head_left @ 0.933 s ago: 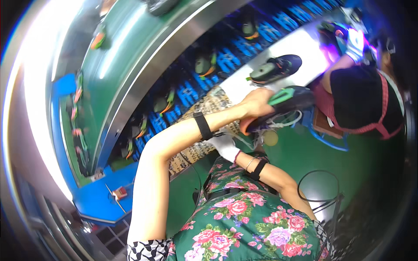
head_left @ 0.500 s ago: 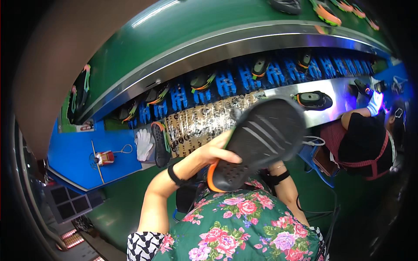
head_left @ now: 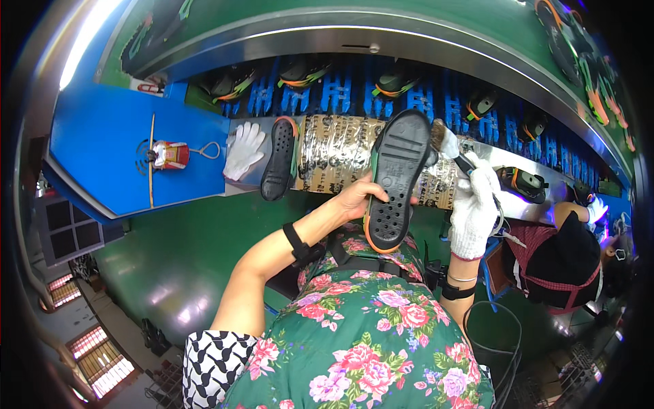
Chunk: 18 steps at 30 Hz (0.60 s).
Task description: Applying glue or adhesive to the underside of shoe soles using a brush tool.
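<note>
My bare left hand (head_left: 361,196) grips a black shoe sole (head_left: 402,160) near its orange-edged heel, thumb on the patterned underside. The sole stands nearly upright in front of my apron, toe end away from me. To its right, my right hand (head_left: 471,208) wears a white knit glove and is closed round the dark handle of a brush (head_left: 448,143). The bristles are close to the sole's right edge near the toe; whether they touch cannot be told. A second black sole (head_left: 278,163) with orange and green edging lies on the bench at left, beside an unworn white glove (head_left: 245,151).
Patterned brown tape (head_left: 334,146) covers the bench ahead. Beyond it, blue holders (head_left: 335,94) carry several shoe parts beneath a metal ledge (head_left: 293,44). At far left, a red-and-white container (head_left: 170,155) sits on a blue table (head_left: 95,146). A co-worker (head_left: 555,262) works at right.
The sole has turned more upright and shifted a little left in view. My right hand, mostly hidden behind it before, now shows to its right with the brush. The view has swung too.
</note>
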Available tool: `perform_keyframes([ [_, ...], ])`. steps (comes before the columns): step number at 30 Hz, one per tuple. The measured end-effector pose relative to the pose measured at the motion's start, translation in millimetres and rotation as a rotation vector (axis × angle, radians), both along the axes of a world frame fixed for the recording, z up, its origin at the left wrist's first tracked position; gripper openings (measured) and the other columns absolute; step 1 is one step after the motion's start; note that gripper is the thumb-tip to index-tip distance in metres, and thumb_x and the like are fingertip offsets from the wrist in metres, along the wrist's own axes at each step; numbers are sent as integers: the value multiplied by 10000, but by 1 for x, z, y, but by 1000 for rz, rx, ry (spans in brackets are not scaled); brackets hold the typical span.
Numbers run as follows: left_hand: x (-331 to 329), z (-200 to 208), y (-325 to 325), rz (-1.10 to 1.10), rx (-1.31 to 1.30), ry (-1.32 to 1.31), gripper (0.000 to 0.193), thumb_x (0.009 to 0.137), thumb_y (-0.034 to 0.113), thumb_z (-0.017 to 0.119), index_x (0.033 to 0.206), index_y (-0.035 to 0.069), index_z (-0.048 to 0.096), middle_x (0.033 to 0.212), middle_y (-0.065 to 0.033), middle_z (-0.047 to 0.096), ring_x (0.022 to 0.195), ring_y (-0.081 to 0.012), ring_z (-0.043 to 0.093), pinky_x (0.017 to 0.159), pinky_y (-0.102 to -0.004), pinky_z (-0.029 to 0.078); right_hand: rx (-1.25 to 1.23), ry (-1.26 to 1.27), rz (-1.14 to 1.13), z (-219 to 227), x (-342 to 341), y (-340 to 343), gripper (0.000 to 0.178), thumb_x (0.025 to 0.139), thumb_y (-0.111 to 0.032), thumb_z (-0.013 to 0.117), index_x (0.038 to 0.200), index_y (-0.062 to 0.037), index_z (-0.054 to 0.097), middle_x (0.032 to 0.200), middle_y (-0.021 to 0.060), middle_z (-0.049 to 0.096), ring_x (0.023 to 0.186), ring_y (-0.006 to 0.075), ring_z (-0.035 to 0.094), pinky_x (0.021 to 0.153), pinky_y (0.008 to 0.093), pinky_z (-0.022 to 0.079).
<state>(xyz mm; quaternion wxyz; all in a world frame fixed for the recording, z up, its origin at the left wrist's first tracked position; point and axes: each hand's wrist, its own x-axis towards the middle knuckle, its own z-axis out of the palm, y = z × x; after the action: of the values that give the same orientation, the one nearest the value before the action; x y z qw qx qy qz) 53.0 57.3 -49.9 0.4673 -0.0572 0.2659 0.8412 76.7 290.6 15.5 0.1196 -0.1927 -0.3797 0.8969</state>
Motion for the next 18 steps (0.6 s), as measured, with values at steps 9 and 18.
perform_keyframes([
  [9, -4, 35, -20, 116, 126, -182, 1159, 807, 928, 307, 1497, 2, 409, 1431, -291, 505, 1282, -485, 532, 1131, -567, 388, 428, 156, 169, 30, -3, -64, 292, 854, 62, 659, 1146, 59, 665, 1190, 216, 681, 994, 241, 698, 833, 293, 589],
  [18, -13, 63, -45, 197, 345, -200, 1209, 785, 959, 153, 1498, 17, 413, 1390, -281, 548, 1205, -479, 592, 1076, -572, 446, 711, 158, 199, 65, -14, -105, 237, 818, 41, 685, 1054, 58, 709, 1135, 218, 707, 1017, 282, 696, 957, 369, 520],
])
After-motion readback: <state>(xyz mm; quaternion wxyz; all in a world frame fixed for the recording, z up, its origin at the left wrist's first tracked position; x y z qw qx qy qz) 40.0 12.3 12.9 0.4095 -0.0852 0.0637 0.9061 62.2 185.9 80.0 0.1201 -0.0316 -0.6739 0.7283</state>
